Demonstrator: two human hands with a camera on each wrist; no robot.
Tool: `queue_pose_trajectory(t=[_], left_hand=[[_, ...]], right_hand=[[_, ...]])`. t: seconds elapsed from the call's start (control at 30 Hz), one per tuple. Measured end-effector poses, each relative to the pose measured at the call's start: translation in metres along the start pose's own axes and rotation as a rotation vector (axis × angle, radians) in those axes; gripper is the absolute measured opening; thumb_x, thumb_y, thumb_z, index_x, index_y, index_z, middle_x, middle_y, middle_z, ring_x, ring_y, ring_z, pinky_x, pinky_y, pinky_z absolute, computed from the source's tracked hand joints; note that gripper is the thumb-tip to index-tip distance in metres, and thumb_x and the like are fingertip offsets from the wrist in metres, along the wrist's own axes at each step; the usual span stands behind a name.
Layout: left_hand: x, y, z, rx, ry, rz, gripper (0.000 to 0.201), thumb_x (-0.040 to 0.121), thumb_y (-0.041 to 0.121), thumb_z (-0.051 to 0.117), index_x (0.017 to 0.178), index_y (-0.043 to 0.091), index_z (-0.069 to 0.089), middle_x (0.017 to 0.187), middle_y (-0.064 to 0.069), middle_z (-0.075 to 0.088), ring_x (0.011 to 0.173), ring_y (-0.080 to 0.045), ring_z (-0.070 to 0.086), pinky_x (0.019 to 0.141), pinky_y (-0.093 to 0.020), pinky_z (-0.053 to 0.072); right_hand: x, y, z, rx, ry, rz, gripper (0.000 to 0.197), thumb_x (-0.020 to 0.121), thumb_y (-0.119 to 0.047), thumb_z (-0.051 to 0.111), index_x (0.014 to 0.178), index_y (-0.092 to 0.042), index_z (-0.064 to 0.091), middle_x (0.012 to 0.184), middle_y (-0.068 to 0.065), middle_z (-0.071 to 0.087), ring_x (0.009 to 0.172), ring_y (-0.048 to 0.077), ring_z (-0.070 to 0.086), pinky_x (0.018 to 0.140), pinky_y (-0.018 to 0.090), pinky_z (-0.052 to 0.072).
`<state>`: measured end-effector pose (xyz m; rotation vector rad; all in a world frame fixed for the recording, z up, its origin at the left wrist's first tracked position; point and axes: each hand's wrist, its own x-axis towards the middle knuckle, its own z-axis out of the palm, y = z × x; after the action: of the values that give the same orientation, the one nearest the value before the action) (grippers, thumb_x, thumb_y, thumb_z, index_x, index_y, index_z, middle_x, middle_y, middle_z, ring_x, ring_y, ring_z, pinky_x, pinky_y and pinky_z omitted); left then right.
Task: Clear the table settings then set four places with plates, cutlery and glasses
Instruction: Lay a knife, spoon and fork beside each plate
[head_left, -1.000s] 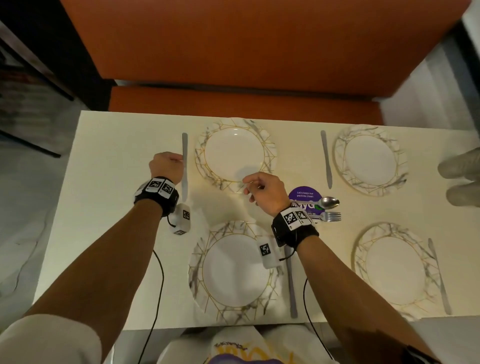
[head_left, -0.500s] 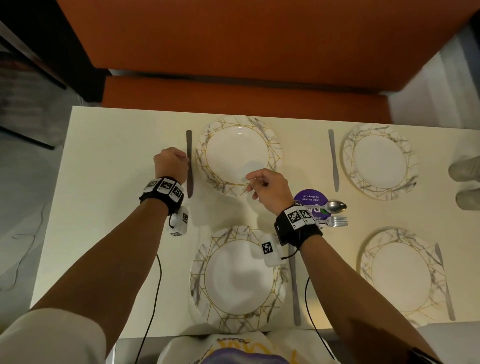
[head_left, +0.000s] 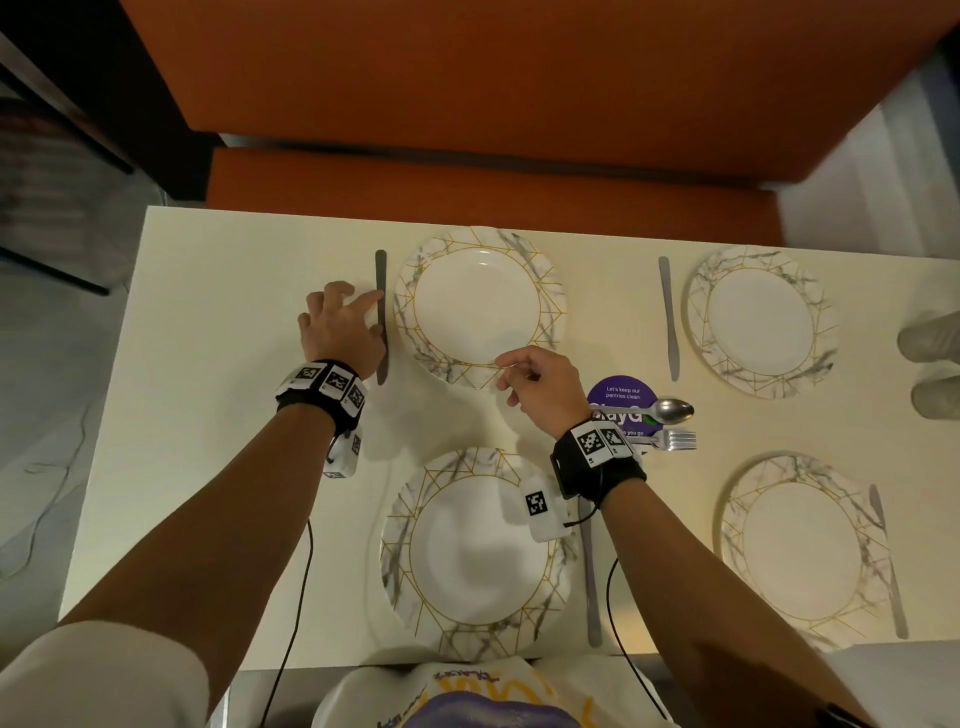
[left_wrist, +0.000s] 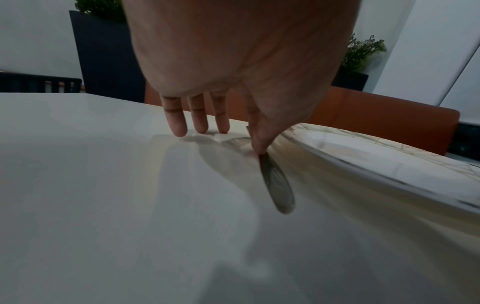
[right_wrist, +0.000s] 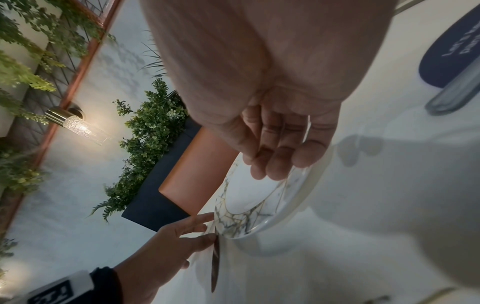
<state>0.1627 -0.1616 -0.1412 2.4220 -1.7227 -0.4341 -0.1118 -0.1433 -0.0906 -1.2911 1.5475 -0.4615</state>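
Note:
Four marble-patterned plates lie on the cream table (head_left: 208, 415). My left hand (head_left: 337, 327) rests on the table left of the far-left plate (head_left: 478, 306), fingers straight and spread. Its index fingertip and thumb touch a dark knife (head_left: 381, 270) lying beside that plate. The left wrist view shows the left hand (left_wrist: 221, 139) with fingertips down on the table and the knife (left_wrist: 278, 189) under the thumb. My right hand (head_left: 535, 384) hovers over the plate's near rim with fingers loosely curled, and the right wrist view shows nothing in the right hand (right_wrist: 280, 148).
Other plates sit near-left (head_left: 478, 551), far-right (head_left: 761, 322) and near-right (head_left: 800, 551), each with a knife beside it. A spoon (head_left: 667, 410) and fork (head_left: 670, 440) lie on a purple sticker (head_left: 623, 400). Two glasses (head_left: 930, 338) stand at the right edge. An orange bench (head_left: 493, 192) runs behind.
My left hand has uncurled and spread its fingers, and the knife now lies a little closer to the far-left plate. The right hand has stayed over the plate's near rim.

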Motion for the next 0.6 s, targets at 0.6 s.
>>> queue_pose_trajectory(t=[0.6], left_hand=[[0.002, 0.018, -0.010, -0.092, 0.096, 0.026, 0.041, 0.089, 0.010, 0.066, 0.129, 0.019, 0.069, 0.131, -0.014, 0.060, 0.119, -0.040, 0.053, 0.095, -0.054, 0.047]], right_hand=[[-0.003, 0.007, -0.013, 0.027, 0.035, 0.021, 0.027, 0.094, 0.000, 0.051, 0.102, -0.014, 0.074, 0.082, 0.006, 0.076, 0.058, 0.009, 0.064, 0.049, 0.012, 0.044]])
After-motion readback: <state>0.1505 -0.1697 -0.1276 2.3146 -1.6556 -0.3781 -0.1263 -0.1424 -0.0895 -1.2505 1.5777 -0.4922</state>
